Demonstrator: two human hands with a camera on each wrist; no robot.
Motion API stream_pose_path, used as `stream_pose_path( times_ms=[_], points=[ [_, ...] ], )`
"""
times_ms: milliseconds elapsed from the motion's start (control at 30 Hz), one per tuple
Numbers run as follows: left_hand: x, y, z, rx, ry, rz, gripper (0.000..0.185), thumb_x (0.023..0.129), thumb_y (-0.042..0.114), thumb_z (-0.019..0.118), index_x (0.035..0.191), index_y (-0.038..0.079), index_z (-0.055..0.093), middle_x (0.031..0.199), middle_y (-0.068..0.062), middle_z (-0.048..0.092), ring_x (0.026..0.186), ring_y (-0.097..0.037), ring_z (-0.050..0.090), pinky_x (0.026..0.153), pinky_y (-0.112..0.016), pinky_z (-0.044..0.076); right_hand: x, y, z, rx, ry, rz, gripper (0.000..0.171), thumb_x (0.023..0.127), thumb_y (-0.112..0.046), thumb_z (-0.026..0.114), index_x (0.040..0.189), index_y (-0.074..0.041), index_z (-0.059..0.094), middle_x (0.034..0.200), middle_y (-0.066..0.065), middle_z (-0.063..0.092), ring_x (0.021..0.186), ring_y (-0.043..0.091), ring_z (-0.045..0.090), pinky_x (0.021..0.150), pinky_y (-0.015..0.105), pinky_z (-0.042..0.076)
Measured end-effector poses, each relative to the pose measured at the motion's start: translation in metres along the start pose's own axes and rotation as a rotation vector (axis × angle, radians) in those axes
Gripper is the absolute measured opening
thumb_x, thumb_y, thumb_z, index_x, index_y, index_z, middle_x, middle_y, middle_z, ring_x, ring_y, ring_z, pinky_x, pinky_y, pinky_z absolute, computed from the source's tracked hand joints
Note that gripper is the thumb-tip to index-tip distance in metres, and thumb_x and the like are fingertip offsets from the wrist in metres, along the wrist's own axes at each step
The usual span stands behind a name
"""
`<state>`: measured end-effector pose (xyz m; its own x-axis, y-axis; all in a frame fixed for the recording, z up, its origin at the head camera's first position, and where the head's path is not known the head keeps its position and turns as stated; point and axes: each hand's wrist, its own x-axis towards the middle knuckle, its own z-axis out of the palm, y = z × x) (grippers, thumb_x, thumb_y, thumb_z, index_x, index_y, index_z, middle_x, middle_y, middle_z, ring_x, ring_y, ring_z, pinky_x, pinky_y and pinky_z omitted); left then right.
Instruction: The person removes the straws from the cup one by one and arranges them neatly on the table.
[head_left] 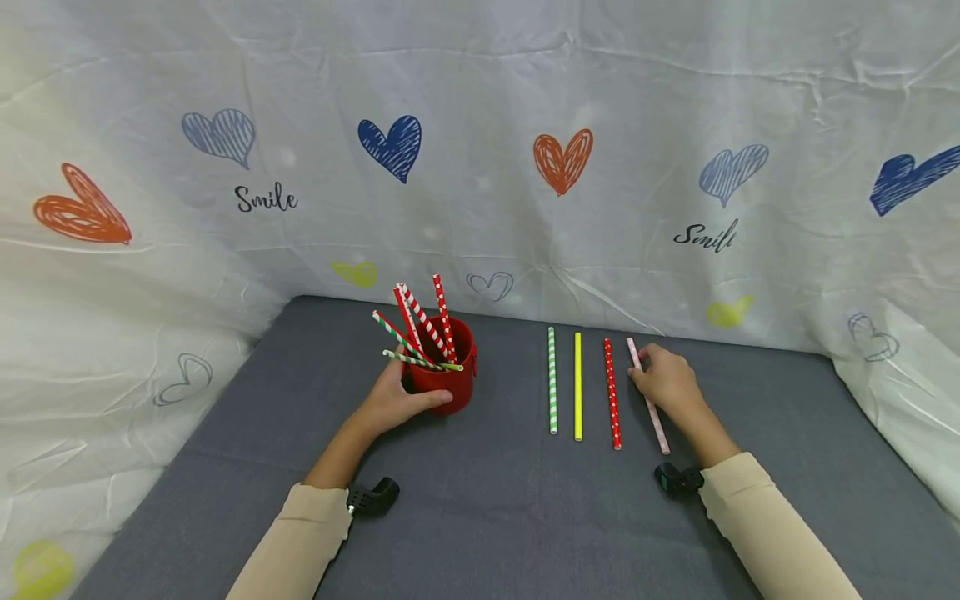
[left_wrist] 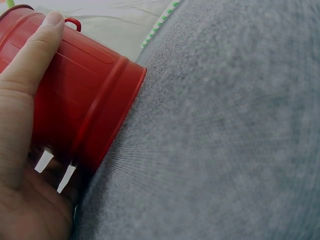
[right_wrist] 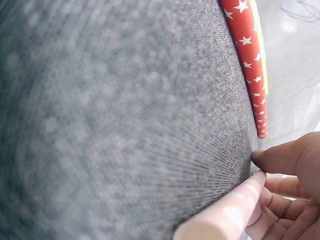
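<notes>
My left hand (head_left: 393, 400) grips a small red metal bucket (head_left: 463, 385), its thumb (left_wrist: 42, 52) across the near side and the other fingers round the far left side. Several patterned paper straws (head_left: 441, 300), red-and-white and green-striped, lean out of the bucket. On the right, my right hand (head_left: 670, 383) pinches a pink straw (head_left: 657, 429) near its far end, with the thumb and fingers on either side in the right wrist view. Left of it lie a red straw with white stars (head_left: 612, 396), a yellow straw (head_left: 578, 387) and a green-striped straw (head_left: 552, 379), roughly parallel.
A dark grey cloth (head_left: 487, 508) covers the table. Behind it and at both sides hangs a white sheet (head_left: 472, 92) printed with hearts and the word Smile. Each wrist wears a black strapped device (head_left: 373, 497).
</notes>
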<state>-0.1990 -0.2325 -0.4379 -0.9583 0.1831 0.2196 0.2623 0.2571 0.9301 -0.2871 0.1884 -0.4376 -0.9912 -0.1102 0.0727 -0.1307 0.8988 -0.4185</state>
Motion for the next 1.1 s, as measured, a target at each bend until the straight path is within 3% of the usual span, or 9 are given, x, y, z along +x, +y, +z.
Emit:
stream_pose_path(
  times_ms=[400,833,1100],
  points=[
    [0.0003,0.0006,-0.0001,0.001,-0.004,0.003,0.091,0.080,0.009,0.084,0.152,0.008,0.029,0.143,-0.013,0.048,0.129,-0.030,0.045,0.102,-0.052,0.043,0.0013,0.0018,0.0014,-0.015,0.001,0.005,0.039,0.092,-0.019,0.070,0.115,0.011,0.060,0.090,0.024,0.065,0.077,0.037,0.059,0.066,0.052,0.046],
    [-0.0004,0.0028,0.0005,0.011,0.001,-0.018,0.089,0.081,0.009,0.083,0.152,0.007,0.029,0.143,-0.015,0.047,0.130,-0.031,0.045,0.104,-0.053,0.041,-0.0024,0.0039,-0.0033,0.000,-0.100,0.029,0.049,0.095,-0.027,0.067,0.121,0.012,0.057,0.096,0.024,0.066,0.089,0.041,0.061,0.074,0.056,0.047],
    [-0.0001,0.0017,0.0000,0.005,-0.004,-0.008,0.089,0.081,0.008,0.083,0.151,0.006,0.029,0.143,-0.015,0.048,0.129,-0.030,0.045,0.103,-0.052,0.042,-0.0059,0.0062,-0.0057,0.048,-0.120,0.025,0.049,0.097,-0.030,0.063,0.123,0.011,0.056,0.080,0.012,0.063,0.071,0.027,0.058,0.064,0.043,0.046]
  ],
)
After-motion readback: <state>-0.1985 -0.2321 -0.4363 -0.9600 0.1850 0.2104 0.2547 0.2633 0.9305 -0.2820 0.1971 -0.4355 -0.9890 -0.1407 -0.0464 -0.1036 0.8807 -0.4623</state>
